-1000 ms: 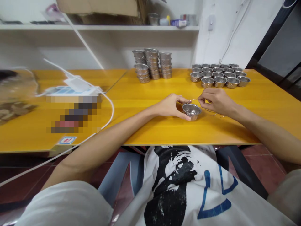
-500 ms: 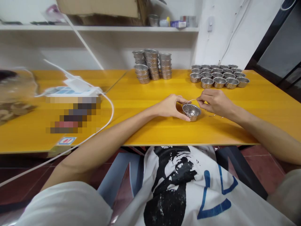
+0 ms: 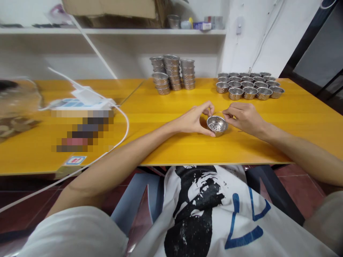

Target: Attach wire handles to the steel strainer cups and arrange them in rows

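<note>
1. A small metal cup [image 3: 217,125] is sitting between the hands above the near part of the yellow-orange table [image 3: 174,150], its mouth tilting toward the person and its floor showing round holes; whether it is touching the tabletop, I cannot tell.
2. The left hand [image 3: 195,117] is curling around the cup's side, gripping it by thumb and fingers.
3. The right hand [image 3: 243,116] is pinching a thin wire [image 3: 217,113] at the rim.
4. A red-and-blue sticker [image 3: 76,160] is marking the table's front edge, too small to read.
5. The white shirt [image 3: 150,228] is bearing black print and bold blue strokes.
6. Behind, similar perforated cups are standing in stacks [image 3: 172,73] and, farther right, in rows [image 3: 250,93].
7. A cardboard box [image 3: 109,10] is resting on the shelf [image 3: 107,32], its contents hidden.
</note>
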### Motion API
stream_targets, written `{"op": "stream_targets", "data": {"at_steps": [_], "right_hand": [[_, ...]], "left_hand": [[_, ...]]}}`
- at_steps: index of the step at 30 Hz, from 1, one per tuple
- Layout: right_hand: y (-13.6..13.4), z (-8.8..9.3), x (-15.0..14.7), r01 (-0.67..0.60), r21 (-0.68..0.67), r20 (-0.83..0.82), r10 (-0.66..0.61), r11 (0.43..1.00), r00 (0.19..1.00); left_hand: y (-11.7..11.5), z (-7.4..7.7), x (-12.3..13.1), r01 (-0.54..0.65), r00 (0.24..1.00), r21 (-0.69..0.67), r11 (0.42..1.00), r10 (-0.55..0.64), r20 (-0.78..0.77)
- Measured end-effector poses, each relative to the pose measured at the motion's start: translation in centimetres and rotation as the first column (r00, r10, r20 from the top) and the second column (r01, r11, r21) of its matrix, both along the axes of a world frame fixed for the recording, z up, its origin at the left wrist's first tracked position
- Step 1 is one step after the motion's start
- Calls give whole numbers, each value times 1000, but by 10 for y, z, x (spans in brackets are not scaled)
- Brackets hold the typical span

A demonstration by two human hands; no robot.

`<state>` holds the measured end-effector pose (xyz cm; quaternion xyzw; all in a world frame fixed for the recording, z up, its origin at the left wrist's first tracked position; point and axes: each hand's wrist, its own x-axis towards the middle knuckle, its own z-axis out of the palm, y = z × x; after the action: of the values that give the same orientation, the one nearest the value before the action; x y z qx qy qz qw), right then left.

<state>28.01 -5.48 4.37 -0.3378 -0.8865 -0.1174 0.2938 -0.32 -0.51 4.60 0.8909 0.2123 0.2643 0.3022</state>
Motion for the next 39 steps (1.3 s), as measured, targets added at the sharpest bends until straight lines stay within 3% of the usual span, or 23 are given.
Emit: {"op": "stream_targets", "data": {"at_steps": [8, 13, 15, 17, 19, 21, 24, 27, 31, 39], "right_hand": [[3, -4, -2, -28, -38, -115, 24, 999, 993], [-3, 2, -9, -65, -240, -317, -15, 968, 948], [-4, 8, -10, -149, -401, -414, -34, 904, 909], [-4, 13, -10, -260, -542, -486, -46, 799, 872], [-2, 17, -8, -346, -609, -528, -40, 714, 848], [1, 17, -6, -385, -634, -526, -8, 671, 851], [4, 15, -3, -390, -639, -441, 99, 663, 892], [4, 12, -2, -361, -616, -334, 183, 701, 925], [3, 10, -2, -332, -579, -287, 195, 745, 938], [3, 11, -4, -370, -716, -368, 130, 592, 921]], "left_hand": [[1, 4, 0, -1, 997, 75, 997, 7, -78], [7, 0, -3, 4, 996, 46, 999, 0, -86], [9, -1, -4, 9, 997, 33, 999, -7, -77], [11, -1, -5, 23, 998, 20, 1000, -21, -66], [11, 0, -6, 37, 997, 12, 999, -36, -64], [12, 2, -6, 51, 996, 4, 999, -51, -71], [13, 2, -7, 73, 994, -20, 997, -75, -80], [14, 2, -7, 73, 994, -43, 996, -77, -84], [16, 1, -8, 82, 992, -57, 995, -87, -87], [15, 2, -9, 90, 992, -59, 994, -95, -80]]}}
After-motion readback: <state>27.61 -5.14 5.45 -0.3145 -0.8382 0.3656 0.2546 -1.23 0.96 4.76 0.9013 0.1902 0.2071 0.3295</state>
